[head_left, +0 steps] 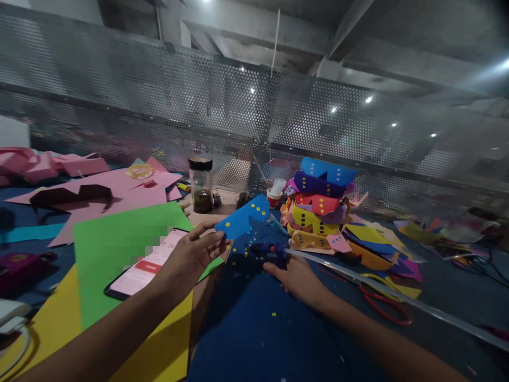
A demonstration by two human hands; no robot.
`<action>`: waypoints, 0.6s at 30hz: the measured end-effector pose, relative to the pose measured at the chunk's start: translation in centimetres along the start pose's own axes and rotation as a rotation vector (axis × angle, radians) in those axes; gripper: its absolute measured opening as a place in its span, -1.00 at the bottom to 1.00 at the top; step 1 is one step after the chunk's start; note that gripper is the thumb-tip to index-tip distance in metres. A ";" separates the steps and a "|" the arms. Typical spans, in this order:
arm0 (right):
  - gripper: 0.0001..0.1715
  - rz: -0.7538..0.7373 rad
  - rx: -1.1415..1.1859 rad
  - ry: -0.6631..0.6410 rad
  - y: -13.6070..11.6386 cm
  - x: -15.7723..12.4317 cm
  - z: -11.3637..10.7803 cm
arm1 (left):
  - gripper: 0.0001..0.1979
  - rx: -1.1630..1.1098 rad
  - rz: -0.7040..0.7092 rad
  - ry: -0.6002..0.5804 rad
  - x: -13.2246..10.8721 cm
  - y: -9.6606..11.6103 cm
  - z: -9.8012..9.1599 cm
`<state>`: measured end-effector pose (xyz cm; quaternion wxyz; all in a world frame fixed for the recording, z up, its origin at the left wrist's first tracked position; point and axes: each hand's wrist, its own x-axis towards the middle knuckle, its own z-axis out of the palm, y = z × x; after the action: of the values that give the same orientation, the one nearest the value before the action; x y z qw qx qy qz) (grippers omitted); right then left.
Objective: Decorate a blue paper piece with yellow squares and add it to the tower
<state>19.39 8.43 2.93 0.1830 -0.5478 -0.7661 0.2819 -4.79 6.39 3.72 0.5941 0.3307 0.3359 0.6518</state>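
Pinched in the fingers of my left hand (196, 254) is a blue paper piece (240, 218) with small yellow squares on it and a notch in its lower edge. My right hand (300, 278) is wrapped round a dark blue hot glue gun (274, 251), its nozzle toward the left, just below the blue paper. A long clear glue stick (382, 289) runs from the gun's back to the lower right. Tiny yellow paper squares (274, 314) lie scattered on the dark blue table (254, 339). Behind the glue gun stands a stack of folded coloured paper pieces (318, 207).
A phone (145, 268) rests on green paper (119, 228), with yellow paper (167, 329) underneath. A dark-lidded jar (202, 185) and a paper cup (274, 197) stand behind. Red-handled scissors (385, 310) lie right. Perforated metal panels (222, 111) bound the back.
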 end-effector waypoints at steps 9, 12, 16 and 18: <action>-0.61 -0.009 -0.004 0.003 -0.2 0.0 -0.1 | -0.80 0.004 -0.005 -0.002 -0.2 0.0 0.1; -0.62 -0.042 0.009 0.032 -0.3 0.1 0.0 | -0.79 -0.005 -0.006 -0.002 -0.2 0.0 0.1; -0.63 -0.042 0.014 0.041 -0.3 0.1 0.1 | -0.78 -0.011 -0.013 0.003 -0.2 0.0 0.2; -0.63 -0.036 0.013 0.042 -0.3 0.2 0.1 | -0.78 -0.012 -0.020 0.000 -0.2 0.1 0.3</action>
<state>19.06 8.52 3.02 0.2077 -0.5385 -0.7700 0.2718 -4.59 6.16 3.92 0.6027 0.3236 0.3353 0.6477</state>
